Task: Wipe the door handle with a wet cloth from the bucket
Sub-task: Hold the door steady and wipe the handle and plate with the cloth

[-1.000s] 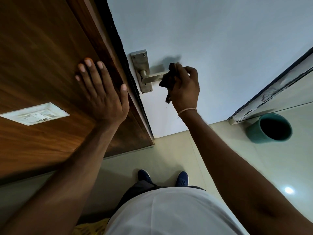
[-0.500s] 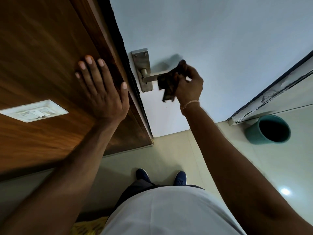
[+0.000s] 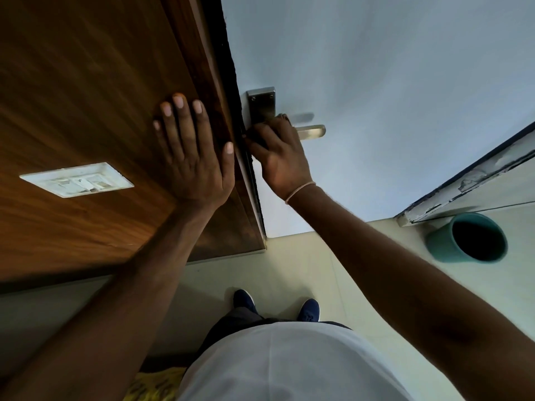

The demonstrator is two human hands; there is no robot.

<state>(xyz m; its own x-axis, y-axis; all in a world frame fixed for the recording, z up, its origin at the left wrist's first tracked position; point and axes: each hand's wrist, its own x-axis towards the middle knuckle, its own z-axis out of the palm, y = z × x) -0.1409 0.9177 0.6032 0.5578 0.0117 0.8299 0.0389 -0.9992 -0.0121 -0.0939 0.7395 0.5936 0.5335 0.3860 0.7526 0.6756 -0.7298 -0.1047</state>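
Note:
A steel lever door handle point(image 3: 311, 131) with its backplate point(image 3: 262, 104) is fixed to a pale door point(image 3: 376, 82). My right hand point(image 3: 279, 156) is closed over the handle's inner end and the lower backplate, next to the door edge. The dark cloth is almost hidden under its fingers, with a sliver showing at the knuckles point(image 3: 254, 137). The lever's free tip sticks out to the right of the hand. My left hand point(image 3: 192, 151) lies flat, fingers spread, on the brown wooden panel point(image 3: 86, 96) left of the door. The teal bucket point(image 3: 466, 237) stands on the floor at the right.
A white switch plate point(image 3: 76, 179) sits on the wooden panel to the left. A chipped white door frame point(image 3: 469, 180) runs diagonally above the bucket. Blue shoes point(image 3: 276, 305) stand on the pale tiled floor below the handle. A yellow fabric point(image 3: 153, 384) shows at the bottom edge.
My right hand has slid with the cloth from the lever's outer end leftward to the backplate, uncovering the lever's tip. The left hand has stayed flat on the panel.

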